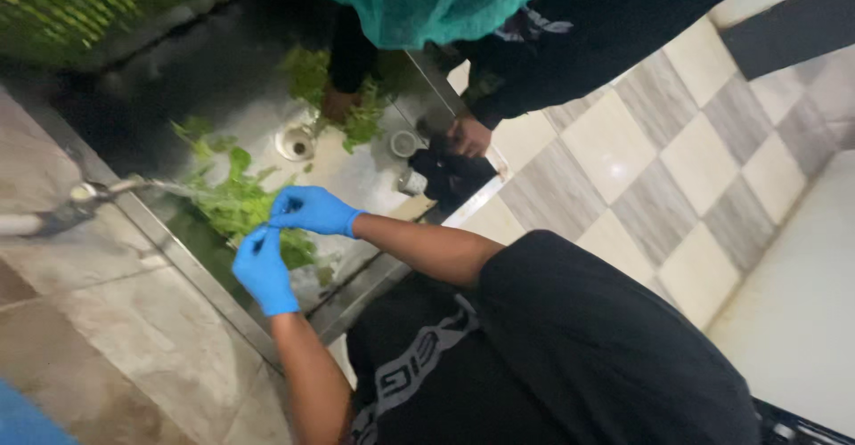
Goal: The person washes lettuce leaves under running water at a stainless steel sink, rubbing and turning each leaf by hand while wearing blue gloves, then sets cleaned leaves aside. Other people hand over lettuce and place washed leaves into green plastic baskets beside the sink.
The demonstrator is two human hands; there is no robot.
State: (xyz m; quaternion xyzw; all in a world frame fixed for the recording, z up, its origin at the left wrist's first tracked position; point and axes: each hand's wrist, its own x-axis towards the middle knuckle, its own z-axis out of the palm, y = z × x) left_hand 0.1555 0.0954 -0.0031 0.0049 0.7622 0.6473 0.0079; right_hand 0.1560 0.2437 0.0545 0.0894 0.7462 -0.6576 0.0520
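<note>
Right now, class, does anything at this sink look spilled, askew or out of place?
Yes. Loose green leaves lie scattered over the metal sink floor, some near the drain, instead of gathered in a container. The tap runs onto them. Both gloved hands, left and right, pinch leaves; nothing looks damaged.

I'm in a working kitchen: steel sink (267, 146) with running tap (85, 197) at left, leafy greens (236, 203), hairnet (427, 0) at top, checkered tiles (677, 160) right.
</note>
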